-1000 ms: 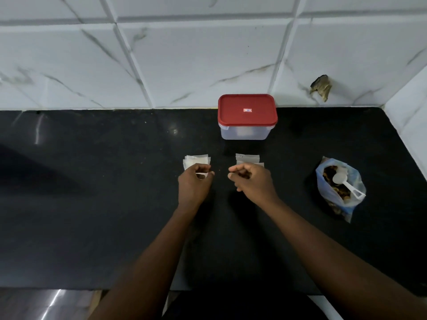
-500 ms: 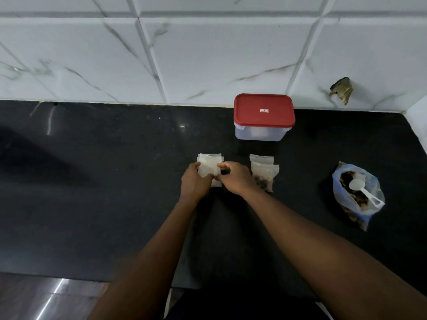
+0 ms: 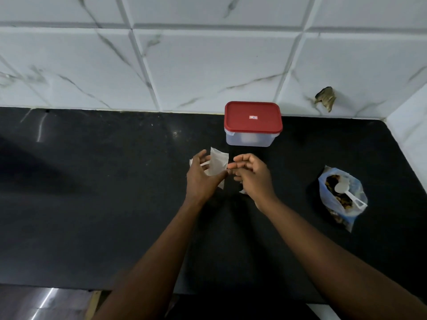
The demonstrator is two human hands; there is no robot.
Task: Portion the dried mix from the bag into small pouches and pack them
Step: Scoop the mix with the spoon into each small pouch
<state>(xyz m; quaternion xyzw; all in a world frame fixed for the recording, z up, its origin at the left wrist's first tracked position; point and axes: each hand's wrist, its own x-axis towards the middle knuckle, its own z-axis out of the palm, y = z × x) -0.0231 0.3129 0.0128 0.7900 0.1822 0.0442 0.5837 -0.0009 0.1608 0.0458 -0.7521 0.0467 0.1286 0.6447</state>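
My left hand (image 3: 202,179) holds a small white pouch (image 3: 218,162) upright between thumb and fingers, a little above the black counter (image 3: 104,192). My right hand (image 3: 253,175) hovers beside it with loosely curled fingers, its fingertips at the pouch's right edge. Corners of other white pouches (image 3: 221,184) peek out under my left hand, and a white corner (image 3: 242,191) shows under my right hand. The clear bag of dried mix (image 3: 340,204) lies open at the right with a white scoop (image 3: 344,190) resting in it.
A clear box with a red lid (image 3: 253,117), closed, stands against the tiled wall (image 3: 208,65) just behind my hands. A side wall (image 3: 413,125) bounds the counter on the right. The counter's front edge runs near the bottom of the view.
Both hands pinched a pouch on the stack half a second ago. Now the left hand has lifted one pouch upright and the right hand's fingers have loosened beside it.
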